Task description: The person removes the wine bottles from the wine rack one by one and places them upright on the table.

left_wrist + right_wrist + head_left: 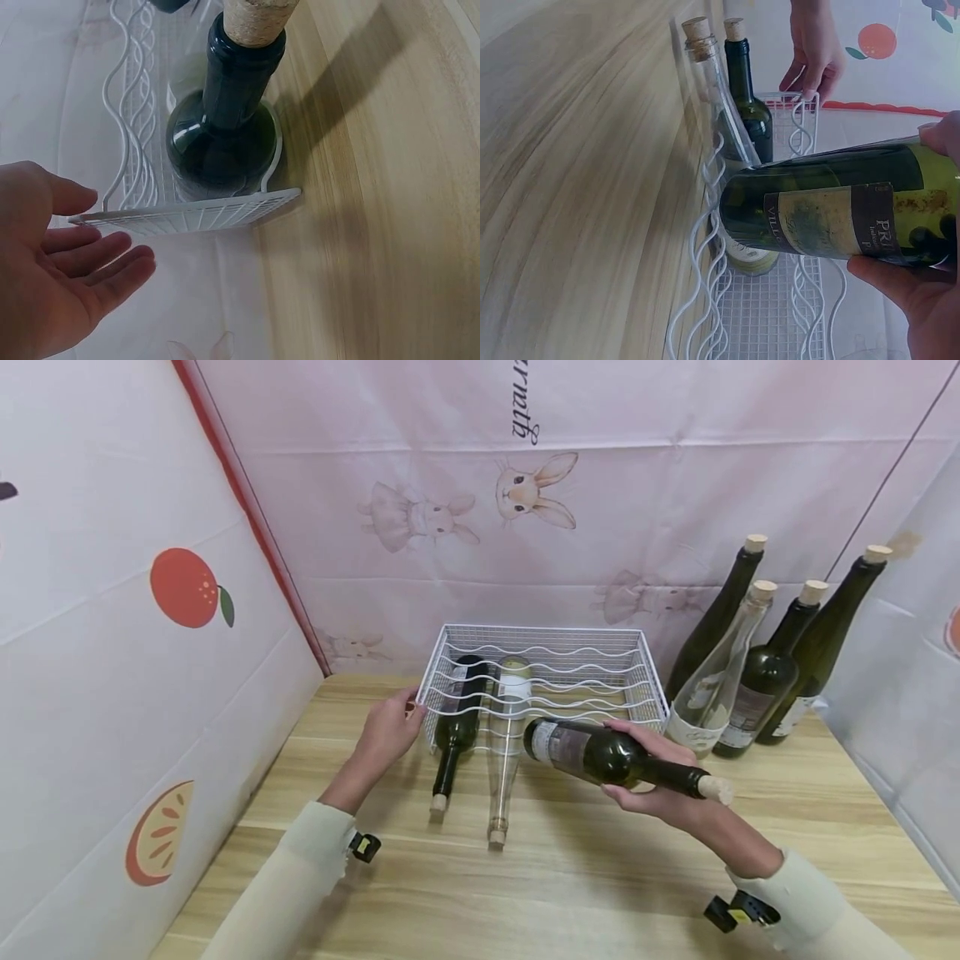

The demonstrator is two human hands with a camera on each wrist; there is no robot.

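Note:
A white wire wine rack (543, 628) with wavy bars stands at the back of the table. My left hand (392, 727) is at its front left corner, thumb on the top rim and fingers outside the side wall (195, 214). In my right hand (678, 806) is a dark green wine bottle (562, 749), gripped around its shoulder. This bottle is tilted in front of the rack, its base toward the bars and its corked neck toward me. Two corked bottles lie in the rack's left part: a dark one (457, 727) and, beside it, a clear one (505, 768).
Right of the rack stand several corked bottles, among them a clear bottle (701, 714) and a dark bottle (761, 693). Printed cloth walls (480, 568) enclose the wooden table (555, 902) at the back and sides.

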